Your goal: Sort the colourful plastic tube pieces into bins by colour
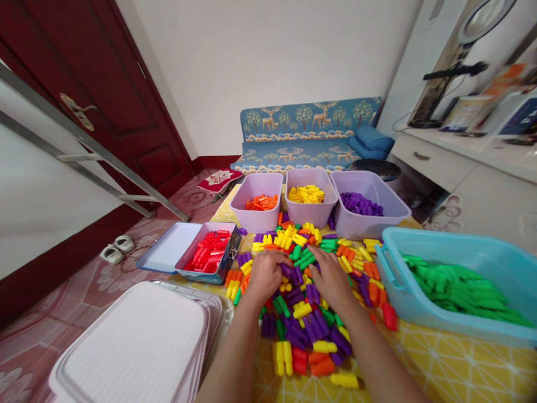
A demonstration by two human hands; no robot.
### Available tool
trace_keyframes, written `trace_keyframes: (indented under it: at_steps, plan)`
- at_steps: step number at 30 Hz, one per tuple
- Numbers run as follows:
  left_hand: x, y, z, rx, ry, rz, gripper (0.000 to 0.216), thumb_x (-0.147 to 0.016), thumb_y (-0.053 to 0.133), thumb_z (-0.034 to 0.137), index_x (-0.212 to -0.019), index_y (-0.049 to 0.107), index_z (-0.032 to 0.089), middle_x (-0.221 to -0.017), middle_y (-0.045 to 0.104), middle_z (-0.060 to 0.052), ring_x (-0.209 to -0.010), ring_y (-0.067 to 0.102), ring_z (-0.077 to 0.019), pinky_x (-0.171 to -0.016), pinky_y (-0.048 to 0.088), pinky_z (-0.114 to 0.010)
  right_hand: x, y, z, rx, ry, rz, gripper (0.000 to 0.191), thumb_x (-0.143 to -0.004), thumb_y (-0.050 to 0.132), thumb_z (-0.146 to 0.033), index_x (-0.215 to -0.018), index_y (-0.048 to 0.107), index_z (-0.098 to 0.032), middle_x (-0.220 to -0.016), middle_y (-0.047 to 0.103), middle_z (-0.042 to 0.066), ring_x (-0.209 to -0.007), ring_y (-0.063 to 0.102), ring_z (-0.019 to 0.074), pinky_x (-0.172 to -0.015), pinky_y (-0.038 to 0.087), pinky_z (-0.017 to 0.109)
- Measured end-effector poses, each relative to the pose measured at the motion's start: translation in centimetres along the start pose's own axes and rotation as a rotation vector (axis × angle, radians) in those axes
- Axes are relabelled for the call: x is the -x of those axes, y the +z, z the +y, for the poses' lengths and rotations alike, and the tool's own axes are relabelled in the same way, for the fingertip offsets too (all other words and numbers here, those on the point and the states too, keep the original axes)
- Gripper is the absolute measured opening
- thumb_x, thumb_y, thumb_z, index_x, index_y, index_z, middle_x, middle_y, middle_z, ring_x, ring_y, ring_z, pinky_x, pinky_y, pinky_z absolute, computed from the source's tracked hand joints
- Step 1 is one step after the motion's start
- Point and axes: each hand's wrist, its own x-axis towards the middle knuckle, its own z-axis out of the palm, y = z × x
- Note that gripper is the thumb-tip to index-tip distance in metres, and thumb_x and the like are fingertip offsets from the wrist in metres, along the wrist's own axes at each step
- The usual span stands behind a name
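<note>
A mixed pile of small plastic tube-like pieces in purple, yellow, green, orange and red spreads over the table. My left hand lies on the pile's left side, fingers bent toward the middle, thumb apart from them, near purple pieces. Opposite it, my right hand reaches in from the right with fingers and thumb spread, beside green pieces. Neither hand shows a piece clearly gripped. Parts of the pile under both palms are hidden.
Lilac bins hold orange, yellow and purple pieces behind the pile. A turquoise tub of green pieces stands right. Left are an open box with red pieces and stacked white lids. A patterned cloth covers the table.
</note>
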Motion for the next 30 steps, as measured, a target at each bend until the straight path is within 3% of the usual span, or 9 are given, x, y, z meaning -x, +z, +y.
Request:
trace_keyframes:
  at_steps: [3,6,9,12,18,22,26,30]
  plan:
    - [0.0,0.2,0.8,-0.004,-0.055,-0.038,0.035,-0.085,0.042,0.020,-0.099,0.073,0.023,-0.110,0.070,-0.004,-0.106,0.062,-0.0225,-0.095,0.044,-0.036,0.1,0.0,-0.2,0.068,0.022,-0.029,0.047,-0.084,0.049,-0.017,-0.130,0.054,-0.010,-0.132,0.055,0.015,-0.119,0.050,0.0277,-0.105,0.037,0.044]
    - [-0.1,1.2,1.2,-0.021,-0.123,-0.047,0.041,-0.087,0.045,0.038,-0.120,0.063,0.019,-0.115,0.068,-0.009,-0.105,0.063,-0.0269,-0.092,0.046,-0.039,0.2,0.2,-0.2,0.072,0.053,-0.045,0.049,-0.082,0.050,-0.019,-0.130,0.054,-0.010,-0.137,0.050,0.016,-0.122,0.049,0.0287,-0.106,0.037,0.044]
    - [-0.3,2.3,0.9,-0.021,-0.096,-0.018,0.054,-0.080,0.054,0.030,-0.133,0.051,0.018,-0.126,0.061,-0.011,-0.113,0.058,-0.0284,-0.097,0.044,-0.041,0.1,0.6,-0.1,-0.005,0.017,-0.068,0.054,-0.077,0.051,-0.015,-0.131,0.052,-0.013,-0.138,0.049,0.013,-0.124,0.048,0.0271,-0.107,0.037,0.043]
    - [-0.5,3.0,0.3,0.014,-0.050,-0.009,0.062,-0.073,0.055,0.018,-0.135,0.049,0.020,-0.126,0.061,-0.009,-0.112,0.058,-0.0262,-0.099,0.043,-0.040,0.2,1.0,-0.1,-0.114,-0.044,-0.071,0.061,-0.071,0.048,-0.009,-0.131,0.052,-0.016,-0.135,0.052,0.009,-0.127,0.045,0.0232,-0.111,0.034,0.040]
    - [-0.5,2.9,0.2,0.110,0.048,-0.010,0.041,-0.070,0.056,0.016,-0.110,0.066,0.020,-0.113,0.066,-0.006,-0.107,0.059,-0.0236,-0.097,0.044,-0.037,0.3,1.4,-0.4,-0.267,0.083,-0.027,0.072,-0.068,0.048,-0.008,-0.138,0.042,-0.021,-0.140,0.044,0.010,-0.118,0.054,0.0232,-0.100,0.044,0.040]
    - [-0.5,3.0,0.3,0.185,0.015,-0.021,0.060,-0.068,0.061,0.018,-0.128,0.054,0.021,-0.124,0.062,-0.007,-0.110,0.058,-0.0249,-0.098,0.044,-0.039,0.2,1.3,-0.2,-0.339,0.071,-0.035,0.073,-0.066,0.049,-0.007,-0.137,0.044,-0.023,-0.132,0.053,0.009,-0.115,0.055,0.0236,-0.102,0.042,0.043]
    - [-0.4,3.5,0.0,0.329,0.009,-0.036,0.072,-0.066,0.064,0.013,-0.135,0.046,0.023,-0.125,0.061,-0.006,-0.113,0.057,-0.0240,-0.101,0.043,-0.039,0.2,1.4,0.3,-0.460,0.061,-0.039,0.074,-0.064,0.048,-0.005,-0.135,0.046,-0.025,-0.125,0.058,0.006,-0.090,0.062,0.0182,-0.095,0.047,0.041]
    - [-0.4,3.7,0.0,0.524,0.049,0.052,0.073,-0.066,0.063,0.007,-0.135,0.045,0.021,-0.125,0.059,-0.007,-0.117,0.054,-0.0220,-0.105,0.039,-0.037,0.2,1.7,0.4,-0.545,0.052,0.008,0.070,-0.065,0.049,-0.006,-0.132,0.049,-0.025,-0.128,0.056,0.006,-0.104,0.060,0.0196,-0.094,0.047,0.039]
